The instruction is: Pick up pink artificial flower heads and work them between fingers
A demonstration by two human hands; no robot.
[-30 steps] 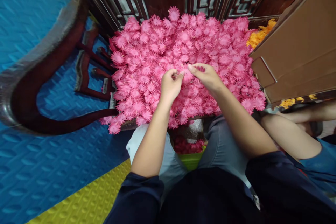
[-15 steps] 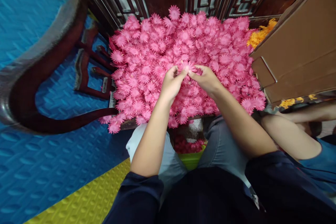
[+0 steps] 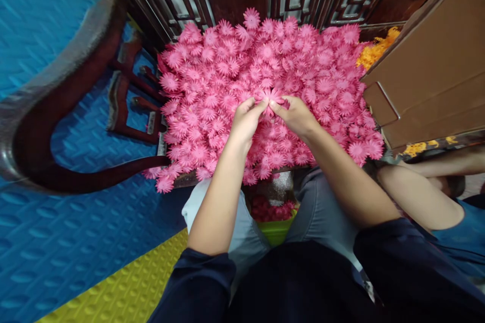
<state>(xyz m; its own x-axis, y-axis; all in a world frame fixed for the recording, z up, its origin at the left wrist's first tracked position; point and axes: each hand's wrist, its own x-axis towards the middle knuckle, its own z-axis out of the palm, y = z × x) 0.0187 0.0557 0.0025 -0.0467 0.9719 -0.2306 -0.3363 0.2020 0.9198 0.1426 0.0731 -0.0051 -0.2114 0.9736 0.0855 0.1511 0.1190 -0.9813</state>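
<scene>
Pink flower [image 3: 270, 94], at the dial's centre, over the heap of pink flowers [image 3: 227, 68]: from where I stand, the left hand [image 3: 244, 117] at eight o'clock and the right hand [image 3: 298, 115] at four pinch it between thumbs and fingers. Uneven pulling could tear its slender petals; a slackened pinch could lose it among lookalikes. Outward: carved armrest [image 3: 81, 75], nine o'clock; cardboard box [image 3: 432, 70], three; green container [image 3: 276, 233], six.

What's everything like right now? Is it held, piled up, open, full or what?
Pink flower: held, petals spread.
Left hand: pinching the flower.
Right hand: pinching the same flower.
Flower pile: heaped loosely.
Green container: flowers inside; can't tell how full.
Cardboard box: can't tell if open.
Orange pieces: bunched beside the box.
</scene>
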